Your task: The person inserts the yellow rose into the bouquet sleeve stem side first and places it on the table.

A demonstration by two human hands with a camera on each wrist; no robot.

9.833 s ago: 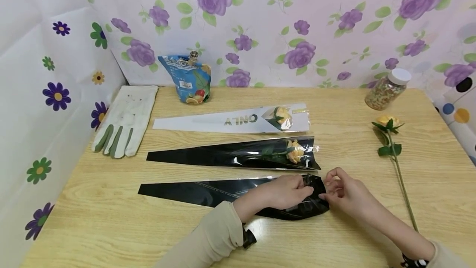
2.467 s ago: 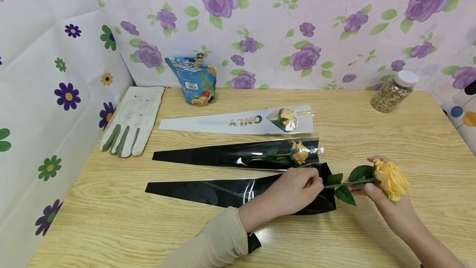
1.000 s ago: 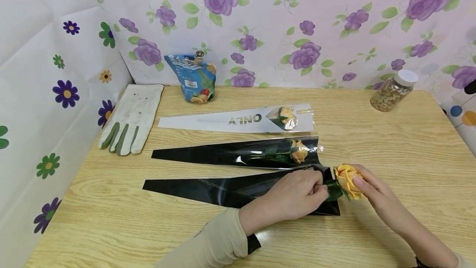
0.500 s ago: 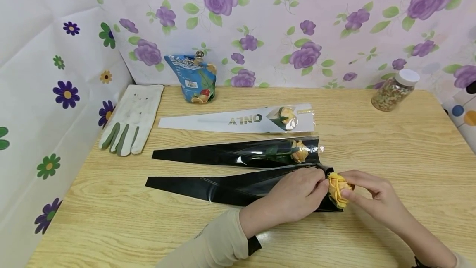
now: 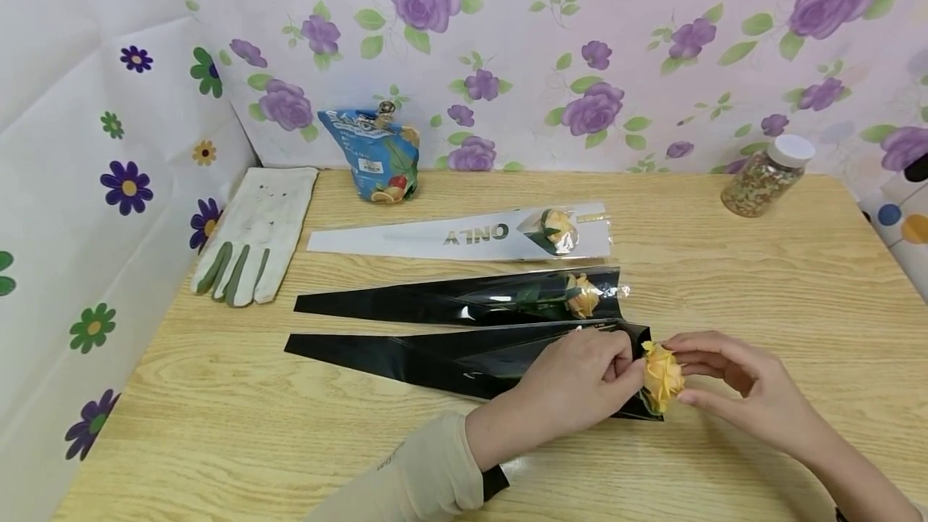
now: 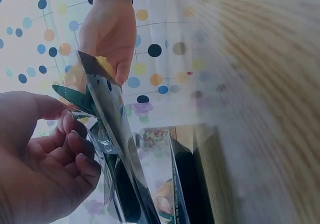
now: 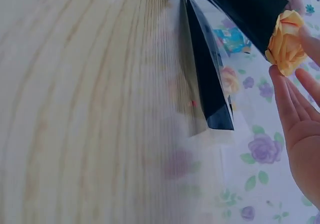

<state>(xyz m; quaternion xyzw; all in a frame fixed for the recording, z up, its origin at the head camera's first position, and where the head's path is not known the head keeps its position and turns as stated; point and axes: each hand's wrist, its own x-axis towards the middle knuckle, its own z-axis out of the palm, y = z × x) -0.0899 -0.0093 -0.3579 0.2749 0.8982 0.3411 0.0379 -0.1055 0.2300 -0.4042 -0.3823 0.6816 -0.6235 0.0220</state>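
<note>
In the head view my left hand (image 5: 580,381) pinches the clear film at the mouth of the lowest black flower sleeve (image 5: 406,357). A yellow rose (image 5: 663,377) pokes its bloom out of that mouth, its stem hidden inside. My right hand (image 5: 747,385) is spread loosely at the bloom; in the right wrist view its straight fingers (image 7: 286,97) touch the rose (image 7: 287,42) from below. The left wrist view shows a green leaf (image 6: 75,97) beside the sleeve edge, near my left thumb and fingertips.
Above lie a black sleeve (image 5: 406,296) and a white sleeve (image 5: 377,241), each with a rose inside. A glove (image 5: 264,212) rests at the left. At the back stand a blue pouch (image 5: 373,155) with a clip and a tilted jar (image 5: 761,184) with a white lid.
The rose has gone from the table at the right into the sleeve, down to its bloom. My right hand has moved left with it, then loosened its hold. My left hand keeps its pinch.
</note>
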